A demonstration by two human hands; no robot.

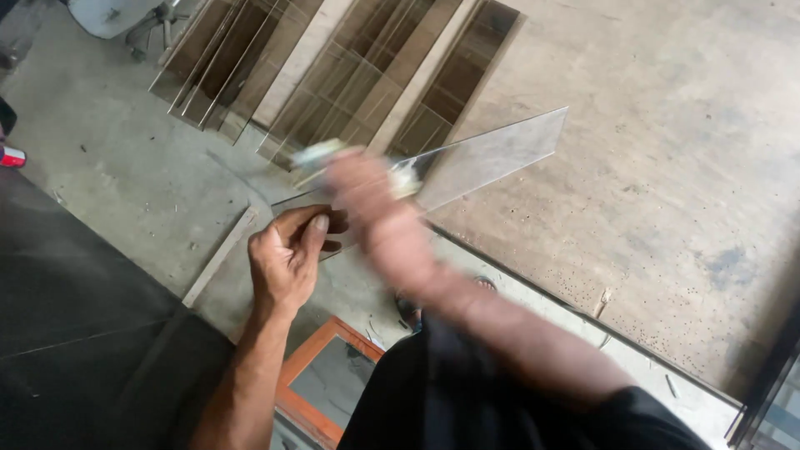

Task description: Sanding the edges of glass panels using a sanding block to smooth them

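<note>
Below, my left hand [287, 254] was curled around the near end of a long clear glass strip [492, 158], thumb and fingers pinched on its edge, while the strip ran up and away past my right hand to a slanted tip over the concrete floor [667, 167]. My right hand [362, 187] lay blurred across the strip just beyond the left, closed on a pale wad of cloth [321, 158] against the glass. Beyond both hands more glass panes [358, 75] lay in rows on the floor, and an orange-framed pane [321, 392] sat near my left forearm.
</note>
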